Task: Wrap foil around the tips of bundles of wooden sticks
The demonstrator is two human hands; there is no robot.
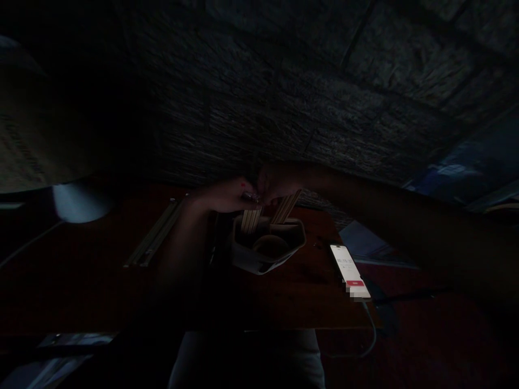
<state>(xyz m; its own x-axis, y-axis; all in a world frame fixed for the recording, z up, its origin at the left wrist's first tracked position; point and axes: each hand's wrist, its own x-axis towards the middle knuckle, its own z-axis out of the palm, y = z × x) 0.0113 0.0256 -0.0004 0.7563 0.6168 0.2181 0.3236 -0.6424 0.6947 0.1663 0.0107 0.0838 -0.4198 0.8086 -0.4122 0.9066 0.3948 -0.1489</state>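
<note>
My left hand and my right hand meet above a pale compartmented holder on the wooden table. Both hands are closed, fingertips together at a small shiny bit that looks like clear plastic. Darkness hides exactly what they grip. Just below my left fingers, a bundle of thin wooden sticks, like chopsticks, stands in the holder. Under my right hand leans a second bundle of similar sticks. A round object sits in the holder's front part.
More long thin sticks lie on the table to the left. A lit phone with a cable lies near the right edge. A lamp-like white object stands far left. Behind the table rises a stone wall.
</note>
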